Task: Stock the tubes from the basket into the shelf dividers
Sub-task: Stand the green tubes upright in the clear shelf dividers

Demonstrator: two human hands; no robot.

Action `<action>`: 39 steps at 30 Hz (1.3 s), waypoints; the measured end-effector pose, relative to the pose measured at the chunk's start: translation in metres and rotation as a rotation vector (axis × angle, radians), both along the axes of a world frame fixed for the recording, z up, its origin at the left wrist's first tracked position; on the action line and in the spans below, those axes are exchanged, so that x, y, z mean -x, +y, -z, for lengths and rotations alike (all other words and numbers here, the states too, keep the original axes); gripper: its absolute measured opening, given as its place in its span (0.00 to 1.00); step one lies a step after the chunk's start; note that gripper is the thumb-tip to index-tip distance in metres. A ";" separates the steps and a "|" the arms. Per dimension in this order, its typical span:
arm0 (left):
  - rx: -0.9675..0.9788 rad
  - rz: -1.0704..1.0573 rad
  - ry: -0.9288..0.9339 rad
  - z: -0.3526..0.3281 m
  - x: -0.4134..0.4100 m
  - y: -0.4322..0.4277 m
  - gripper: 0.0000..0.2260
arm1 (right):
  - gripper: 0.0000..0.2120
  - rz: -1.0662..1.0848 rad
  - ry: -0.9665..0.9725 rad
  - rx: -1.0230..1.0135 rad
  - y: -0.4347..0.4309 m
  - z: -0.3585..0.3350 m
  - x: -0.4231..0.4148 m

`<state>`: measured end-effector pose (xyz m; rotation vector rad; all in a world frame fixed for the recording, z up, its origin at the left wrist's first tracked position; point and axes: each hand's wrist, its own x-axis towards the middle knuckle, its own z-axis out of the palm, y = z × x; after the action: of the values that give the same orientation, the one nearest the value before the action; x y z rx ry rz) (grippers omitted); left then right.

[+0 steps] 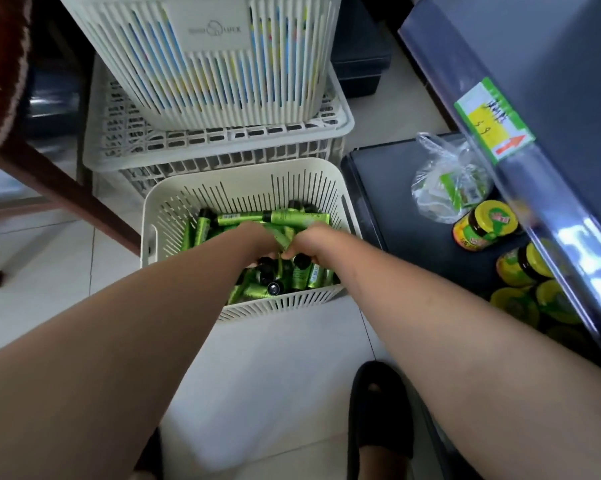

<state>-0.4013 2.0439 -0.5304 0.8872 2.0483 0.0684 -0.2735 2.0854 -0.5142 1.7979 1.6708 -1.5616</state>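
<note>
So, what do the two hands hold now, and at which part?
Both hands, left and right, are down among the green tubes in the basket, fingers curled. They seem to gather tubes, but the exact grip is hidden.

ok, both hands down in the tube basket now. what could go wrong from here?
1. Both hands, left and right, bunch green tubes together; an overfull handful could shed tubes on the way to the shelf.
2. The lower shelf already holds jars and a plastic bag, so a hasty swing could knock them.
3. The basket sits on the floor by a slippered foot; a step could kick it.
</note>
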 end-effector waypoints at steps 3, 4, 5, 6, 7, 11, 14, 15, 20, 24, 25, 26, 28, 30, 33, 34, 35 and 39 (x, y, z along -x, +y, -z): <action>0.047 -0.145 -0.081 0.005 0.021 -0.007 0.09 | 0.34 0.085 0.026 -0.019 -0.007 0.006 0.000; 0.035 -0.218 -0.117 0.008 0.028 -0.009 0.10 | 0.31 0.112 0.061 -0.037 -0.009 0.009 0.001; 0.025 -0.299 -0.168 0.010 0.033 -0.011 0.11 | 0.27 0.136 0.110 -0.054 -0.012 0.011 0.002; 0.000 -0.361 -0.215 0.010 0.038 -0.013 0.11 | 0.23 0.165 0.164 -0.076 -0.014 0.013 0.003; -0.016 -0.392 -0.247 0.007 0.040 -0.015 0.12 | 0.22 0.190 0.205 -0.100 -0.016 0.012 0.004; -0.180 -0.428 -0.390 -0.018 0.039 -0.015 0.16 | 0.29 0.328 0.341 -0.180 -0.023 -0.006 0.011; -0.356 -0.426 -0.444 -0.048 0.029 -0.013 0.22 | 0.32 0.436 0.442 -0.220 -0.028 -0.035 0.010; -0.407 -0.407 -0.467 -0.061 0.025 -0.012 0.22 | 0.33 0.497 0.465 -0.245 -0.030 -0.047 0.007; -0.588 -0.350 -0.650 -0.144 -0.001 -0.018 0.15 | 0.10 0.653 0.539 -0.370 -0.033 -0.117 -0.022; -0.703 -0.291 -0.678 -0.198 -0.026 -0.040 0.15 | 0.10 0.654 0.622 -0.514 -0.045 -0.180 -0.042; -0.742 -0.265 -0.673 -0.212 -0.034 -0.045 0.14 | 0.13 0.646 0.645 -0.544 -0.047 -0.196 -0.048; -0.785 -0.238 -0.672 -0.227 -0.042 -0.052 0.13 | 0.16 0.644 0.670 -0.564 -0.052 -0.214 -0.056; -0.861 -0.172 -0.667 -0.257 -0.063 -0.065 0.10 | 0.20 0.647 0.727 -0.586 -0.061 -0.244 -0.077; -0.932 -0.104 -0.641 -0.282 -0.080 -0.076 0.10 | 0.14 0.632 0.769 -0.604 -0.073 -0.267 -0.101; -1.004 -0.042 -0.630 -0.312 -0.109 -0.088 0.10 | 0.04 0.614 0.795 -0.679 -0.095 -0.290 -0.139; -1.023 -0.031 -0.637 -0.320 -0.117 -0.092 0.10 | 0.04 0.612 0.786 -0.720 -0.102 -0.297 -0.147; -1.044 -0.015 -0.647 -0.326 -0.126 -0.096 0.10 | 0.07 0.616 0.772 -0.769 -0.107 -0.303 -0.158; -1.119 0.017 -0.662 -0.343 -0.161 -0.114 0.12 | 0.07 0.641 0.712 -0.901 -0.127 -0.320 -0.201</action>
<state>-0.2399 1.9300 -0.1876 1.2821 1.2642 1.3992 -0.0725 1.9581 -0.1947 2.5941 2.6052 -2.0688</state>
